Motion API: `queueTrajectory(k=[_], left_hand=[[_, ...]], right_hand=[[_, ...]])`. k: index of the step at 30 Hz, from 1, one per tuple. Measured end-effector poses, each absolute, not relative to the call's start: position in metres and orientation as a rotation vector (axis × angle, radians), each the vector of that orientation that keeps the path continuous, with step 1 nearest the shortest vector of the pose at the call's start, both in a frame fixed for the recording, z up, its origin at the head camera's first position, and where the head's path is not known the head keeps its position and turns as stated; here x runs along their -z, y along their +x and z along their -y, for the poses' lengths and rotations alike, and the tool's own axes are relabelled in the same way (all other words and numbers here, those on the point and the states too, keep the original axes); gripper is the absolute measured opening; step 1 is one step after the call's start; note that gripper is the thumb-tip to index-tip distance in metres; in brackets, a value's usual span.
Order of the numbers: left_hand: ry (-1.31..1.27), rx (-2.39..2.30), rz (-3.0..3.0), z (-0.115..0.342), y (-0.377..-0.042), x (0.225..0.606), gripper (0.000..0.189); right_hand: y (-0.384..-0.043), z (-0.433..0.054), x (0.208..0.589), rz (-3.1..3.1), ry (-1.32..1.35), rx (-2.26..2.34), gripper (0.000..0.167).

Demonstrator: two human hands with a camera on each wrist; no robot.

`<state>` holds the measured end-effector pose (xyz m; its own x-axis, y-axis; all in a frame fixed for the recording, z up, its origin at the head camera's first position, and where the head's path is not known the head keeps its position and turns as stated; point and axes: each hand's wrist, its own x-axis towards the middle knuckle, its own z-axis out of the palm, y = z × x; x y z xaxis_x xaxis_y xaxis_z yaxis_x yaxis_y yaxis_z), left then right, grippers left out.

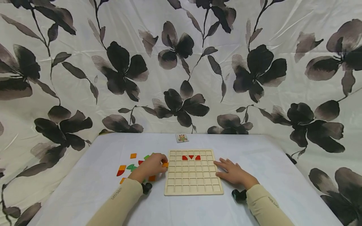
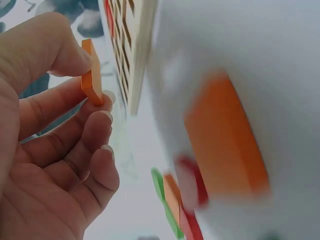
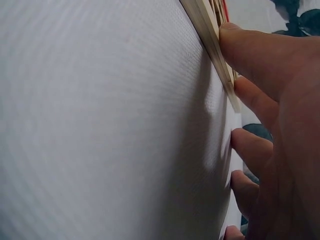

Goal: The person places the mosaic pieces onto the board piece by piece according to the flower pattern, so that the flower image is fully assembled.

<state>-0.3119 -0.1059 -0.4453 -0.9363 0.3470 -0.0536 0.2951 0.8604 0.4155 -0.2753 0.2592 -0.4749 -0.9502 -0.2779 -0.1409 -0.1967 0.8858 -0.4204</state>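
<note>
Pinching an orange tile [image 2: 93,75] between the thumb and fingers of the left grip [image 1: 152,165], just beside the nine o'clock edge of the board [image 1: 195,180]. Curling the remaining left fingers loosely toward the palm. Spreading the right grip [image 1: 232,172] wide at the board's three o'clock edge, touching the rim with the thumb. Resting the lower right fingers on or just above the tabletop [image 1: 254,147]; not telling which.

Working over the board, pale, gridded and lying flat. Showing three red pieces [image 1: 191,157] in its second row from twelve o'clock: two rounded ones flanking a triangle.

Having loose pieces strewn around the left grip: an orange square [image 1: 133,155] toward ten o'clock, a green piece [image 1: 146,157] at eleven, a green pair [image 1: 130,167] at nine. Counting farther out at nine an orange piece [image 1: 123,167] close to a red quarter [image 1: 120,173], and at six a darker square [image 1: 152,178], partly beneath the wrist.

Facing a small card [image 1: 182,138] just short of twelve o'clock, beyond the board, and a floral cloth [image 1: 220,106] behind the tabletop. Wearing beige sleeves [image 1: 120,201] and small black devices [image 1: 238,195] at the wrists.
</note>
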Motion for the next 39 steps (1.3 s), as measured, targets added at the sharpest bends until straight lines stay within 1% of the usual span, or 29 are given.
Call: queueTrajectory(k=[4,14,20,28,31,36,39], left_hand=[[0.542,-0.668,-2.882,0.089,-0.318,0.449,0.031],[0.701,-0.731,-2.853,0.056,-0.326,0.450,0.023],[0.792,-0.740,-2.841,0.042,-0.329,0.451,0.027],[0.779,-0.730,-2.813,0.025,-0.335,0.454,0.024],[0.773,-0.710,-2.811,0.019,-0.336,0.454,0.021],[0.811,-0.645,-2.833,0.012,-0.339,0.454,0.009],[0.823,-0.635,-2.828,0.008,-0.340,0.453,0.009]], right_hand=[[-0.275,-0.259,0.476,-2.861,-0.374,0.610,0.059],[-0.274,-0.257,0.472,-2.868,-0.384,0.609,0.059],[-0.274,-0.257,0.473,-2.863,-0.375,0.603,0.059],[-0.274,-0.258,0.474,-2.849,-0.349,0.620,0.060],[-0.274,-0.258,0.474,-2.849,-0.353,0.621,0.059],[-0.273,-0.257,0.472,-2.850,-0.359,0.630,0.059],[-0.273,-0.257,0.472,-2.852,-0.358,0.626,0.059]])
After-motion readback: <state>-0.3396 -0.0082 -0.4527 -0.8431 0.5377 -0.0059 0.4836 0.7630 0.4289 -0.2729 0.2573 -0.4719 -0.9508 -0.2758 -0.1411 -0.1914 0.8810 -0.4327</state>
